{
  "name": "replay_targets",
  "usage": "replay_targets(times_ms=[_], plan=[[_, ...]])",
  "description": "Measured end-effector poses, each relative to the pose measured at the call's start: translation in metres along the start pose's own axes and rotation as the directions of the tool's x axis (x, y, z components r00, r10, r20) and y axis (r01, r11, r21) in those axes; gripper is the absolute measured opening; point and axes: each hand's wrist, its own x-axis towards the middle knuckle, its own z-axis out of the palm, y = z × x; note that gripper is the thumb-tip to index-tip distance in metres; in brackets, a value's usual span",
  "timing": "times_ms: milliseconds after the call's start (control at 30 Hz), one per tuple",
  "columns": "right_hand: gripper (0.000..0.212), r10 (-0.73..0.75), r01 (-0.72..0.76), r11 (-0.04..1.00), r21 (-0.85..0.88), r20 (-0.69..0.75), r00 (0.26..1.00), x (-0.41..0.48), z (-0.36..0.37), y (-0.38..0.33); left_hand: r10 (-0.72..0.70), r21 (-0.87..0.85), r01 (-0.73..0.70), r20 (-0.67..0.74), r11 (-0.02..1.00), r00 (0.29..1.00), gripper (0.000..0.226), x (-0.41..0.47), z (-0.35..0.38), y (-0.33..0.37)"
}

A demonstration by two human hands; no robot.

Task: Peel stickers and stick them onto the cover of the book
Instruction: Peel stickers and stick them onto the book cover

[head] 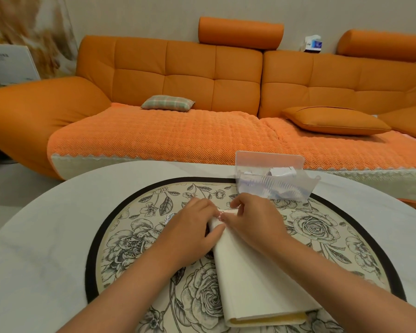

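Gripping the far corner of the book (pixel 250 280) (it lies lengthwise toward us on the mat (pixel 322 227)), our left hand (pixel 192 227) meets our right hand (pixel 252 219), whose pinch we cannot tell.

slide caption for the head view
Left hand and right hand meet at the far end of a cream book on a floral mat.

the one view comes from a wide-angle camera worn on the person's head, facing forward and down over the round table (pixel 46 236). it sits close above the left hand (pixel 190 234) and the right hand (pixel 255 219), whose forearms enter from the bottom edge, with the book (pixel 250 280) low in the middle. the wide lens bends the table's rim and reaches past it to the orange sofa (pixel 190 75) and the wall (pixel 154 15) at the top.
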Motion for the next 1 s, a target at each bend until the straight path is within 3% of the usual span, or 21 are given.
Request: replay_targets(times_ms=[133,233,467,600,800,933,1000], plan=[[0.029,-0.331,0.329,0.936,-0.128,0.000,0.944,-0.013,0.002,0.012,0.007,0.033,-0.008,0.039,0.999,0.999,0.035,-0.004,-0.004,0.001],[0.041,-0.438,0.454,0.868,-0.202,0.121,0.891,-0.018,0.003,0.020,0.007,0.061,-0.012,0.092,0.998,0.996,0.039,-0.005,-0.007,0.002],[0.069,-0.396,0.472,0.833,-0.287,0.287,0.872,-0.020,-0.001,0.019,0.049,0.126,-0.067,0.141,0.990,0.989,0.040,-0.006,-0.008,0.001],[0.059,-0.379,0.453,0.853,-0.259,0.289,0.879,-0.014,0.004,0.020,0.034,0.105,-0.051,0.165,0.993,0.986,0.052,-0.010,-0.004,0.003],[0.065,-0.392,0.457,0.852,-0.256,0.267,0.880,-0.016,0.004,0.023,-0.022,0.093,0.009,0.145,0.996,0.989,0.038,-0.012,0.000,0.007],[0.063,-0.391,0.449,0.866,-0.219,0.261,0.883,-0.021,0.000,0.025,-0.039,0.163,0.019,0.123,0.986,0.992,0.069,-0.009,0.002,0.011],[0.063,-0.394,0.447,0.871,-0.204,0.253,0.884,-0.025,-0.002,0.025,-0.073,0.219,0.043,0.133,0.975,0.988,0.073,-0.005,0.003,0.014]])
